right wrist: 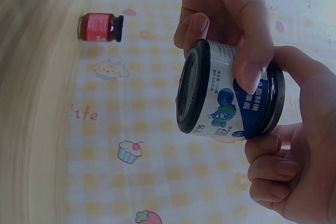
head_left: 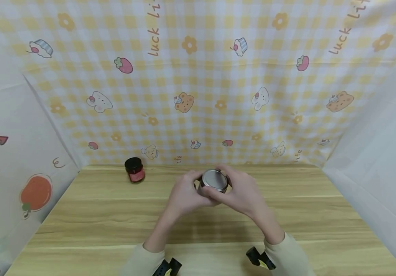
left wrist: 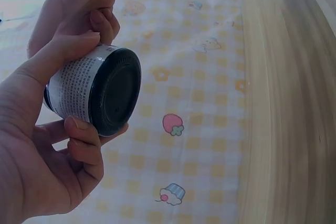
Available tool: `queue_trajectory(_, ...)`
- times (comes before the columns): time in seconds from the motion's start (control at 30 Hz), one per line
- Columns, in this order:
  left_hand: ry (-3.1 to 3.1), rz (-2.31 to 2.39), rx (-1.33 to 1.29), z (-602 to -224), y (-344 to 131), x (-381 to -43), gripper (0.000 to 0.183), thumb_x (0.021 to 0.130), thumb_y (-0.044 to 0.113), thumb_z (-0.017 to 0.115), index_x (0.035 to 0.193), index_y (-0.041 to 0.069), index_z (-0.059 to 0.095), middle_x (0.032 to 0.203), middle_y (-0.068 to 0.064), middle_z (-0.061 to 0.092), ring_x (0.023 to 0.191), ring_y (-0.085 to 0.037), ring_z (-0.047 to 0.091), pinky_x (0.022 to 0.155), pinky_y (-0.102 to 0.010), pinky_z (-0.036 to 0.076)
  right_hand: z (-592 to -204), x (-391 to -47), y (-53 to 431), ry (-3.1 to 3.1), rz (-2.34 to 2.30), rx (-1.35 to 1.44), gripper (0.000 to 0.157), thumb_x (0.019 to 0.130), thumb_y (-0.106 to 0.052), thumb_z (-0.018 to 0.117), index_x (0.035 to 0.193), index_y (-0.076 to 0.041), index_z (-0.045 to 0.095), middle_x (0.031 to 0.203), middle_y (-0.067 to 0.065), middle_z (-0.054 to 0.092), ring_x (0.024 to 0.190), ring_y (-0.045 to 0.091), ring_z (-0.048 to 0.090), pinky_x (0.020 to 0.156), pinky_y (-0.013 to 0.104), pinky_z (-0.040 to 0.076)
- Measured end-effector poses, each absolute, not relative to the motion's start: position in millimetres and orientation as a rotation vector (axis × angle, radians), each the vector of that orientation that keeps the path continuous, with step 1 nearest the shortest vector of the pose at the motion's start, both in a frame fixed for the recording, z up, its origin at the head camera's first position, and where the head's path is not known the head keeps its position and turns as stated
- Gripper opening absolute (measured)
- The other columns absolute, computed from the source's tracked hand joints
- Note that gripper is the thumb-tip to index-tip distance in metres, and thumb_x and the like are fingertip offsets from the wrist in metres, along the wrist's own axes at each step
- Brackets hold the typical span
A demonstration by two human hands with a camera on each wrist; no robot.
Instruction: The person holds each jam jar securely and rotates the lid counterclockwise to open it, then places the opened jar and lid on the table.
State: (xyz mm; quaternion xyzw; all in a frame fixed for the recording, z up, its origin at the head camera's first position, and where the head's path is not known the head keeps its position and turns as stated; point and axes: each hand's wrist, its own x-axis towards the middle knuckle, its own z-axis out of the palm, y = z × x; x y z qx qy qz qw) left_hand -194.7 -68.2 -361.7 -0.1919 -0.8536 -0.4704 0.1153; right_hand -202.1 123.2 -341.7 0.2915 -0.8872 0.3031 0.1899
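A squat glass jam jar [head_left: 215,180] with a white and blue blueberry label is held up above the table. My left hand [head_left: 185,194] grips the jar's body, its thumb lying across the label [right wrist: 247,100] in the right wrist view. My right hand [head_left: 245,192] holds the jar at its lid end, thumb on the near side and fingers round the far side. The dark round base [left wrist: 119,93] points down toward the table in the left wrist view. From above, the lid's top looks grey and shiny; its rim is partly behind my fingers.
A smaller jar with a black lid and red label [head_left: 137,175] stands at the table's back left. The wooden table [head_left: 115,230] meets a yellow checked cloth [head_left: 204,126] behind it. White sheets [head_left: 373,153] hang at both sides.
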Motion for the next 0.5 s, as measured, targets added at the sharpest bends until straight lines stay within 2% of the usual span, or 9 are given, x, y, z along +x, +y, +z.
queue_trajectory(0.13,-2.513,-1.339,-0.566,-361.8,-62.1,-191.7,0.051,0.067,0.033,0.092,0.112,0.018,0.075,0.098,0.006,0.067,0.074,-0.013,0.055,0.060,-0.028,0.047,-341.0,-199.1,130.1,-2.495,0.816,0.821,0.055,0.084,-0.052,0.078,0.124,-0.016,0.064,0.072,-0.012,0.055,0.058,0.005,0.046,0.050,0.025,0.040)
queue_trajectory(0.33,-2.491,-1.279,-0.591,-362.2,-61.1,-188.9,0.050,0.068,0.032,0.091,0.112,0.017,0.075,0.102,0.008,0.071,0.090,-0.011,0.061,0.071,-0.031,0.050,-341.7,-197.6,132.3,-2.482,0.779,0.863,0.053,0.084,-0.051,0.079,0.121,-0.017,0.063,0.071,-0.011,0.053,0.057,0.004,0.045,0.049,0.024,0.040)
queue_trajectory(0.5,-2.490,-1.303,-0.638,-361.6,-63.0,-188.0,0.048,0.068,0.032,0.091,0.112,0.020,0.075,0.101,0.010,0.070,0.082,-0.010,0.058,0.063,-0.028,0.049,-341.9,-196.7,132.4,-2.439,0.788,0.901,0.050,0.083,-0.045,0.080,0.120,-0.016,0.063,0.074,-0.010,0.058,0.059,0.003,0.047,0.053,0.023,0.042)
